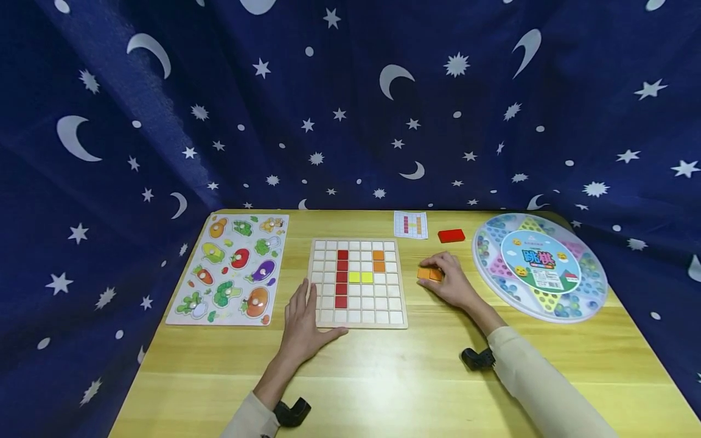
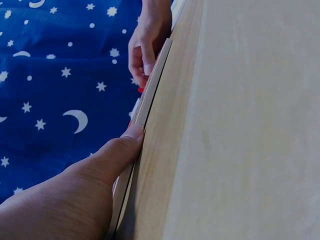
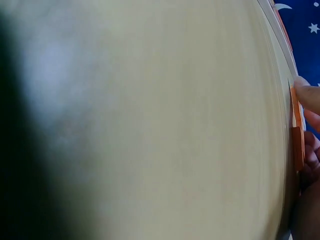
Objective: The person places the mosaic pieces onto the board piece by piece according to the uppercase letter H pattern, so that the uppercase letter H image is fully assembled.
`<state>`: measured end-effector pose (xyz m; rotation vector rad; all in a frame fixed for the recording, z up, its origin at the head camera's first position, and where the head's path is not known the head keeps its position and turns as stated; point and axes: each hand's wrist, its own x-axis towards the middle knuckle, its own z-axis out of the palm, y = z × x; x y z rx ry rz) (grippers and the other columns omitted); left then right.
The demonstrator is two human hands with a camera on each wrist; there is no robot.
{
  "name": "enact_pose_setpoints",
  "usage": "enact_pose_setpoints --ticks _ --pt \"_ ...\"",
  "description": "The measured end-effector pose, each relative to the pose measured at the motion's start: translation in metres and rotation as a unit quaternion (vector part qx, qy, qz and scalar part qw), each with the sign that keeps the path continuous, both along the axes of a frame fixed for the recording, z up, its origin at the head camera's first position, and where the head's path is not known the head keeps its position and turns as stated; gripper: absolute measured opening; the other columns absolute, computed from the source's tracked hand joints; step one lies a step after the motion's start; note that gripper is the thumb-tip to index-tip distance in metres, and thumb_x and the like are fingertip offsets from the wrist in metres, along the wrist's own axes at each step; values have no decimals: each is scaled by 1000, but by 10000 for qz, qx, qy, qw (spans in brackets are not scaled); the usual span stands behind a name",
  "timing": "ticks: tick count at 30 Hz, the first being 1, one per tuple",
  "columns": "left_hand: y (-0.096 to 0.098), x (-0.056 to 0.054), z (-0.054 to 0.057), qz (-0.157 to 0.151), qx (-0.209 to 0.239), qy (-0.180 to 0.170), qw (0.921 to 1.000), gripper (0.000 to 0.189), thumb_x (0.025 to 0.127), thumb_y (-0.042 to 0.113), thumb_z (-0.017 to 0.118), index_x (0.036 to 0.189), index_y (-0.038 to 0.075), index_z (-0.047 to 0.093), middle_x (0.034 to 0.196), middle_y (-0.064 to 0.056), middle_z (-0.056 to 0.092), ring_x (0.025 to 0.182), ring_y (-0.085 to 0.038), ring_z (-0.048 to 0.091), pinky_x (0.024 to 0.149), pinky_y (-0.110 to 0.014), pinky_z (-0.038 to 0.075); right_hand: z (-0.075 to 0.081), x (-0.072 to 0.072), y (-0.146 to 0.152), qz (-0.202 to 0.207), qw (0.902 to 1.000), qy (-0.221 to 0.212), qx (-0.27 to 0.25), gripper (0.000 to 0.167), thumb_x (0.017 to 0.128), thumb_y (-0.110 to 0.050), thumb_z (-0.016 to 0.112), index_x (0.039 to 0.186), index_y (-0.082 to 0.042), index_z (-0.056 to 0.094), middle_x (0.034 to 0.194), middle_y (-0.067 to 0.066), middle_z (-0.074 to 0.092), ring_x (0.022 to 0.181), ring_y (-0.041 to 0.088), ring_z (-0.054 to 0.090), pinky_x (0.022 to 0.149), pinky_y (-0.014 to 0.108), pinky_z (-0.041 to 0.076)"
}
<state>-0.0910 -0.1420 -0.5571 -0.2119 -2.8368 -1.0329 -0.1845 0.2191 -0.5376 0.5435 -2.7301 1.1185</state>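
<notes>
A wooden grid board [image 1: 368,316] lies mid-table. Set in its cells are a column of red tiles [image 1: 342,277], a pair of yellow tiles [image 1: 361,277] and two stacked-in-line orange tiles [image 1: 378,261]. My left hand [image 1: 300,328] rests at the board's near left corner, fingers straight along the left side, thumb [image 2: 122,150] against the near edge. Right of the board, my right hand [image 1: 453,285] holds orange tiles [image 1: 425,273] between thumb and fingers, close over the table. Its fingertips partly cover them. In the right wrist view, the orange tiles [image 3: 298,150] show edge-on.
Behind my right hand lie a small printed card [image 1: 411,225] with a coloured grid pattern and a red block [image 1: 451,236]. A vegetable puzzle board [image 1: 230,317] lies left. A round Chinese checkers set [image 1: 539,264] sits right. A starry curtain [image 1: 350,109] hangs behind the table.
</notes>
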Motion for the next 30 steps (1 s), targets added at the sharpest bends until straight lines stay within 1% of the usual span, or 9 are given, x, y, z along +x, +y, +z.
enact_pose_setpoints --ticks 4,8,16,25,30 --pt "1 1 1 -18 22 10 10000 126 62 59 85 153 -4 23 161 -22 13 146 -40 14 109 -55 19 -2 2 0 57 9998 124 118 36 79 -18 82 108 -5 68 111 13 58 109 34 45 93 47 32" --pt "1 1 1 -48 18 24 10000 126 63 60 85 153 -4 23 161 -22 13 146 -40 14 109 -55 19 -3 3 1 -34 9997 185 138 32 80 -17 81 106 -5 69 108 11 58 107 32 45 91 45 33" --pt "1 0 0 9 52 -30 10000 127 62 60 85 153 -2 23 162 -20 12 146 -39 14 110 -55 18 -10 1 0 -87 9989 416 213 27 82 -16 79 106 -8 69 101 9 59 103 30 49 90 46 33" --pt "0 0 -1 11 48 0 10000 127 62 60 85 153 -2 23 162 -20 13 146 -39 15 110 -54 19 -12 2 -3 -127 9981 578 149 25 82 -15 78 105 -9 69 99 9 59 100 30 50 88 46 31" --pt "0 0 -1 -4 88 4 10000 126 62 60 86 153 -2 24 162 -21 13 146 -39 15 109 -54 18 -11 3 -4 -195 9979 595 185 25 82 -15 79 105 -10 69 99 8 59 100 30 50 87 44 31"
